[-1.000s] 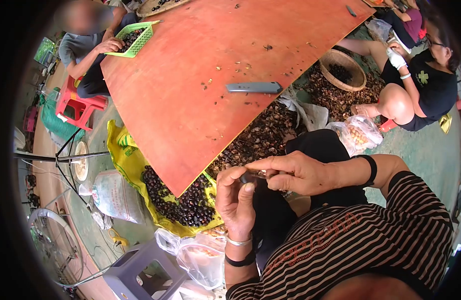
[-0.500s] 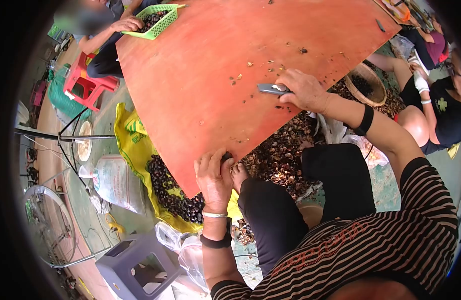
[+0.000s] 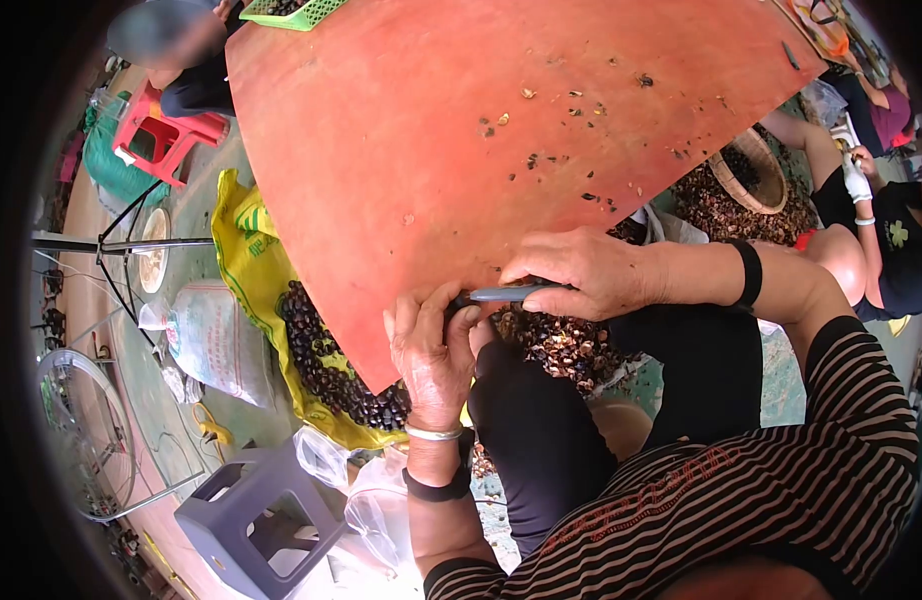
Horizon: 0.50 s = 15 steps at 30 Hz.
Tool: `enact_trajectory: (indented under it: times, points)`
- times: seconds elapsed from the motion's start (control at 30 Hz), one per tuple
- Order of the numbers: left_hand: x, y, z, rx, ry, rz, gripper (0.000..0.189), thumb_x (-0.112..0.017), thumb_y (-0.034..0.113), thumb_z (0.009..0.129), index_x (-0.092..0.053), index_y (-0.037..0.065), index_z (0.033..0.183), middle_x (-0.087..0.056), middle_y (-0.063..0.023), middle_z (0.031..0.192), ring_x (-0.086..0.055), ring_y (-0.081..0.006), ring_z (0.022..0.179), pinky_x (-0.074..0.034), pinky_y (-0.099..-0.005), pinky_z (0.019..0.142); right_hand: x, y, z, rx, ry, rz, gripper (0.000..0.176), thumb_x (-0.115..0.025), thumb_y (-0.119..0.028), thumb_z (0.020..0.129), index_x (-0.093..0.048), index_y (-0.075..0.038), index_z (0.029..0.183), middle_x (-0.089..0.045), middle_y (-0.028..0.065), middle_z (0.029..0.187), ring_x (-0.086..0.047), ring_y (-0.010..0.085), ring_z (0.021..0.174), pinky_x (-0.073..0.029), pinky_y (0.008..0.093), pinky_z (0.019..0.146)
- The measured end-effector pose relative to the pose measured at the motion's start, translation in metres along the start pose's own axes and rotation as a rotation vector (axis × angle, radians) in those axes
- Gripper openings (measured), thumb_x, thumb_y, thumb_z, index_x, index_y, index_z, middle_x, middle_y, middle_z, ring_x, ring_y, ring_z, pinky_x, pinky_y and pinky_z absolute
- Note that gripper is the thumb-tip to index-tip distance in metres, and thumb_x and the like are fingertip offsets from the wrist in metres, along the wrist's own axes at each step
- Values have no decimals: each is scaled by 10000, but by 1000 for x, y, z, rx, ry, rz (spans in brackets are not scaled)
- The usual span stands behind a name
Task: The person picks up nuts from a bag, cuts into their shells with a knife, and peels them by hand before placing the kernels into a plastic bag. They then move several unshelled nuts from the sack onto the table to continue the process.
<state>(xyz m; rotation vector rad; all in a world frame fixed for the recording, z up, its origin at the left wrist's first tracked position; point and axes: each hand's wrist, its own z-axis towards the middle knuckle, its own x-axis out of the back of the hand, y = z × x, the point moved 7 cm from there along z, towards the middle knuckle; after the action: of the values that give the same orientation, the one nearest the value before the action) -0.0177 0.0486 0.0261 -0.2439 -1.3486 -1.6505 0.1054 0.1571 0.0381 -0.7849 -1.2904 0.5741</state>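
Note:
My left hand (image 3: 428,345) is closed, pinching a small dark nut (image 3: 460,303) at the near edge of the orange-red board (image 3: 351,170). In my right hand (image 3: 593,272) is a grey cutter (image 3: 505,294), whose tip meets the nut at my left fingertips. The fingers hide the exact contact and most of the nut. Below and left of the board, a heap of shiny dark nuts (image 3: 316,345) lies on a yellow sack (image 3: 238,215). Broken shells (image 3: 561,345) are piled on the ground beneath my right hand.
Shell bits are scattered over the board. A green basket (image 3: 306,15) sits at its far edge, near another person. At right, a woven basket (image 3: 771,185) stands on shells beside a seated person wearing gloves. A grey stool (image 3: 216,520) and a white sack (image 3: 216,340) are at left.
My right hand has come down and left with the cutter, from above the board to the nut in my left hand. The view has shifted slightly, leaving the green basket partly cut off.

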Motion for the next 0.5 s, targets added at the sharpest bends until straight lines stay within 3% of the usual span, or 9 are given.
enact_trajectory:
  times: [0.5]
  points:
    - [0,-1,-1,-24,58,-11,245,-711,33,713,-664,50,953,-577,-87,808,-503,-256,778,-427,-354,719,-5,0,10,59,-24,-59,247,-602,-151,837,-563,-72,1068,-534,112,866,-577,319,740,-466,398,630]
